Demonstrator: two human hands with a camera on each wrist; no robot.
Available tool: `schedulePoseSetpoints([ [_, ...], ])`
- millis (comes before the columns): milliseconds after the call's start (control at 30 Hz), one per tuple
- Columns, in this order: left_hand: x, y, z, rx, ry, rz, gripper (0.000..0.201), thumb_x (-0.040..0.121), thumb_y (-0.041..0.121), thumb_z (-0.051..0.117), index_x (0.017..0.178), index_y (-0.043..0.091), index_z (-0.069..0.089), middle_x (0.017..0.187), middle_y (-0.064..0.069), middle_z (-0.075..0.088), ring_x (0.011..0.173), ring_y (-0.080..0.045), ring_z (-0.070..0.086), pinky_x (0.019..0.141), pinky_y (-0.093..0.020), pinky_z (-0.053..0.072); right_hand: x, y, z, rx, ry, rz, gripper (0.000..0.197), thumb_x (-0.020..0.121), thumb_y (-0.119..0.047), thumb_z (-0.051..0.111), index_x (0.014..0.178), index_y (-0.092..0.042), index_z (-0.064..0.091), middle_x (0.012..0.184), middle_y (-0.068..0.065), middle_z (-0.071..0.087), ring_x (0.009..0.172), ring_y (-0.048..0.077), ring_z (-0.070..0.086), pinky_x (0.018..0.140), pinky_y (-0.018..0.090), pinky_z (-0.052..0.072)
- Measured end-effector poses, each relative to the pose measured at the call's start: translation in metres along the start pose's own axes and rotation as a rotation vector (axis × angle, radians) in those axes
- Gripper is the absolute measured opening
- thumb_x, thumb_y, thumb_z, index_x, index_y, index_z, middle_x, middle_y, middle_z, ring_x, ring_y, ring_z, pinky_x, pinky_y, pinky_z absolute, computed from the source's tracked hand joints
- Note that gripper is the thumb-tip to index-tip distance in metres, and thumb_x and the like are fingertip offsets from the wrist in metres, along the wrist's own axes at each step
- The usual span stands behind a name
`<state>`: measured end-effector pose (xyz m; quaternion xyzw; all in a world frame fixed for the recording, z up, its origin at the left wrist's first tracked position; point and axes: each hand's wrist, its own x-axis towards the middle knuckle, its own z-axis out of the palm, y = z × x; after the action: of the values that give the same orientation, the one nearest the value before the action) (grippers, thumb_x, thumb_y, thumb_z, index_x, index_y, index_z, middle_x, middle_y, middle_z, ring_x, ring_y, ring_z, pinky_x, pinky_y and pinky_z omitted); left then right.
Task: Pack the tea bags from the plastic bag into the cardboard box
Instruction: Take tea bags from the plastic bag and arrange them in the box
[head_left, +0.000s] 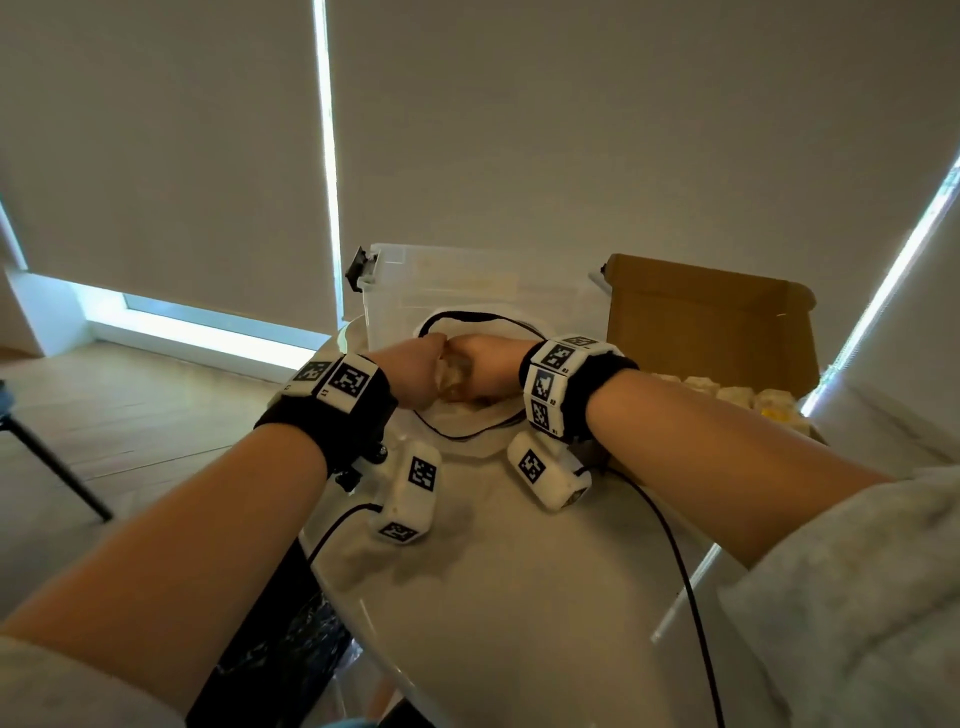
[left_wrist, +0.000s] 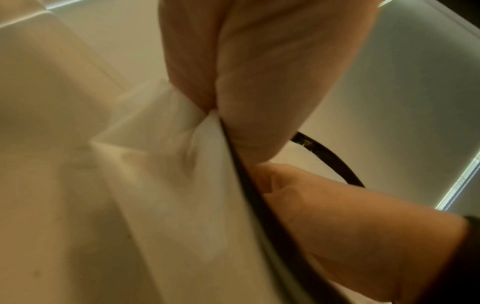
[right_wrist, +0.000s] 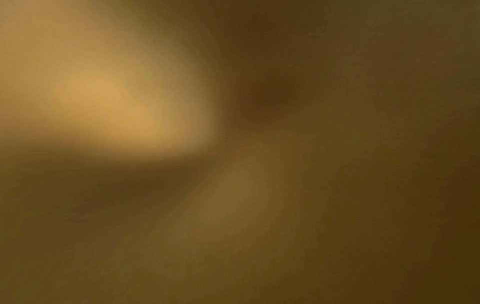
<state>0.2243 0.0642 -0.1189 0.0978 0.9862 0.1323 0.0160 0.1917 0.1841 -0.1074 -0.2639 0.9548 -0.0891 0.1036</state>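
A translucent white plastic bag (head_left: 470, 421) with a black rim (left_wrist: 249, 185) lies on the table between my arms. My left hand (head_left: 423, 374) pinches a fold of the bag's edge (left_wrist: 182, 123) between thumb and fingers (left_wrist: 272, 82) and holds it up. My right hand (head_left: 488, 364) reaches past the rim into the bag, and the plastic hides its fingers. A brownish translucent lump (head_left: 456, 382) shows between the two hands. The open cardboard box (head_left: 701, 322) stands to the right with several pale tea bags (head_left: 727, 392) inside. The right wrist view is a brown blur.
A clear plastic bin (head_left: 441, 286) with a black latch stands just behind the bag. The round white table (head_left: 519, 597) ends close on the left, with wooden floor and a black stand leg (head_left: 57, 467) beyond. Black cables run from both wrist cameras across the table.
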Motion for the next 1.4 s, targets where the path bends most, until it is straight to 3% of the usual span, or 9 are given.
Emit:
schedulePoseSetpoints([
  [133, 0.0, -0.002, 0.0, -0.046, 0.001, -0.007, 0.047, 0.084, -0.001, 0.054, 0.128, 0.003, 0.038, 0.118, -0.017, 0.054, 0.093, -0.025, 0.051, 0.071, -0.029, 0.038, 0.006, -0.004, 0.004, -0.018, -0.005, 0.006, 0.043, 0.086, -0.021, 0.066, 0.124, -0.005, 0.053, 0.113, 0.012, 0.061, 0.092, 0.023, 0.057, 0.082, 0.034, 0.049],
  [267, -0.002, -0.002, 0.001, -0.041, 0.001, -0.009, 0.046, 0.086, 0.008, 0.055, 0.128, 0.007, 0.037, 0.12, -0.016, 0.053, 0.101, -0.033, 0.056, 0.077, -0.037, 0.049, 0.002, 0.001, 0.0, -0.071, 0.052, 0.019, 0.032, 0.084, -0.015, 0.068, 0.113, -0.004, 0.061, 0.097, 0.009, 0.059, 0.081, 0.019, 0.054, 0.056, 0.023, 0.043],
  [600, 0.001, -0.002, 0.0, -0.037, -0.023, -0.069, 0.051, 0.079, 0.0, 0.056, 0.127, 0.011, 0.04, 0.123, -0.018, 0.05, 0.104, -0.035, 0.055, 0.08, -0.038, 0.048, -0.021, 0.009, -0.01, 0.025, 0.207, -0.011, 0.011, 0.078, -0.007, 0.066, 0.088, -0.003, 0.07, 0.069, 0.002, 0.059, 0.058, 0.011, 0.051, 0.05, 0.018, 0.04],
  [700, 0.001, -0.003, 0.001, -0.052, -0.02, -0.115, 0.071, 0.082, 0.003, 0.057, 0.144, 0.02, 0.026, 0.135, -0.015, 0.033, 0.112, -0.036, 0.051, 0.077, -0.032, 0.043, -0.032, 0.002, -0.016, 0.088, 0.275, -0.096, 0.011, 0.075, -0.005, 0.066, 0.086, -0.003, 0.07, 0.07, 0.0, 0.058, 0.059, 0.008, 0.049, 0.055, 0.018, 0.04],
  [933, 0.003, 0.0, 0.001, -0.004, 0.008, -0.127, 0.057, 0.082, 0.007, 0.062, 0.133, 0.008, 0.035, 0.128, -0.017, 0.036, 0.109, -0.036, 0.051, 0.082, -0.032, 0.041, -0.076, -0.001, -0.029, 0.232, 0.397, -0.259, 0.01, 0.078, -0.006, 0.069, 0.087, -0.01, 0.068, 0.075, -0.013, 0.053, 0.064, -0.001, 0.046, 0.058, 0.004, 0.038],
  [1067, 0.003, -0.004, -0.002, -0.155, 0.046, -0.118, 0.063, 0.08, 0.008, 0.064, 0.134, 0.032, 0.043, 0.134, -0.01, 0.033, 0.112, -0.031, 0.043, 0.084, -0.032, 0.041, -0.103, 0.01, -0.041, 0.463, 0.514, -0.234, 0.012, 0.079, -0.002, 0.07, 0.088, -0.01, 0.067, 0.083, -0.005, 0.062, 0.069, 0.002, 0.056, 0.065, 0.008, 0.048],
  [1167, 0.001, -0.005, -0.011, -0.342, 0.167, -0.046, 0.049, 0.073, 0.002, 0.063, 0.098, 0.044, 0.064, 0.146, -0.003, 0.03, 0.132, -0.028, 0.029, 0.108, -0.044, 0.032, -0.119, 0.023, -0.051, 0.797, 0.627, -0.194, 0.017, 0.08, 0.005, 0.067, 0.084, -0.011, 0.064, 0.086, 0.004, 0.068, 0.073, 0.009, 0.066, 0.069, 0.019, 0.056],
  [1300, -0.015, 0.014, -0.032, -0.859, 0.499, 0.083, 0.039, 0.071, -0.011, 0.046, 0.071, 0.019, 0.072, 0.129, 0.002, 0.056, 0.12, -0.012, 0.048, 0.106, -0.037, 0.038, -0.14, 0.036, -0.063, 1.116, 0.727, -0.213, 0.018, 0.081, 0.011, 0.061, 0.084, -0.007, 0.061, 0.079, 0.004, 0.067, 0.067, 0.007, 0.068, 0.063, 0.018, 0.054],
  [1400, -0.028, 0.043, -0.042, -1.073, 0.556, 0.284, 0.025, 0.084, -0.005, 0.048, 0.085, 0.011, 0.067, 0.103, 0.0, 0.067, 0.095, -0.003, 0.06, 0.091, -0.022, 0.047, -0.155, 0.047, -0.069, 1.217, 0.78, -0.224, 0.019, 0.083, 0.01, 0.06, 0.083, -0.009, 0.062, 0.071, -0.002, 0.07, 0.07, 0.01, 0.069, 0.064, 0.02, 0.054],
])
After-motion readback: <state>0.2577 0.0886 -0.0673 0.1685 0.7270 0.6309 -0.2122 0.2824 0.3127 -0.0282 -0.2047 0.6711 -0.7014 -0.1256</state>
